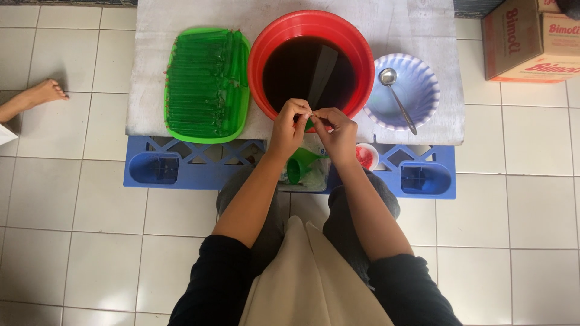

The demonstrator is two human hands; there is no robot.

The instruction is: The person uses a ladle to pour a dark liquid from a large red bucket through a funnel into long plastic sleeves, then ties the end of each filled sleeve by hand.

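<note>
Both hands pinching small green plastic tube (pixel 309 124) at near rim of red basin (pixel 260 54): left hand (pixel 289 127) and right hand (pixel 337 134) fingers narrow, closed on it. Likely light, soft, slippery; best gripped at top end. Green funnel (pixel 300 163) below tabletop (pixel 145 72) edge.

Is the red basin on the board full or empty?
Filled, not to the brim: dark liquid covers the inside of the red basin, with a band of red wall showing above it.

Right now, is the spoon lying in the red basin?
No, the spoon lies in the pale bowl, right of the red basin.
</note>
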